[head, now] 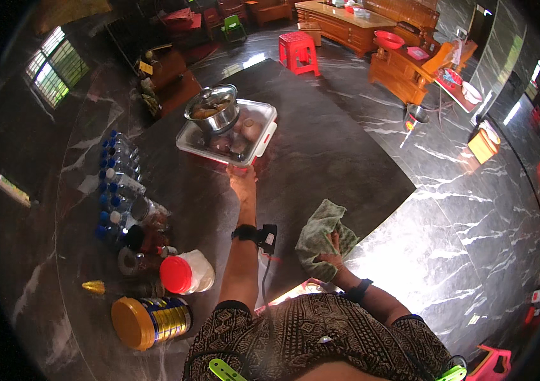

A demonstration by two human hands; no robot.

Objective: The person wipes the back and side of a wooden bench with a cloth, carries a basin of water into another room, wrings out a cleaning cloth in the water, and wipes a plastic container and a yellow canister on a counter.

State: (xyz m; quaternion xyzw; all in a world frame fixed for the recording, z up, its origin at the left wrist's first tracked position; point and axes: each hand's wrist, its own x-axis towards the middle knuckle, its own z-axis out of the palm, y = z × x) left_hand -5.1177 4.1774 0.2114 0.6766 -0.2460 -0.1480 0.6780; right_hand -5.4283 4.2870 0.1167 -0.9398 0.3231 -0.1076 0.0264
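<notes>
My left hand (243,177) grips the near edge of a plastic container with a clear lid (185,138) and a red base; round items show through the lid. On top of it, towards its far left, stands a steel pot with a glass lid (213,108), brownish food visible inside. My right hand (334,253) lies on a crumpled grey-green cloth (320,228), fingers spread over it, near the right edge of the dark table (298,143). Whether the fingers pinch the cloth cannot be told.
Along the table's left side stand several clear bottles with blue caps (116,157), a red-lidded jar (176,275) and a yellow-lidded tub (133,324). A red plastic stool (297,52) is beyond the far edge. Wooden furniture (398,71) stands at the upper right.
</notes>
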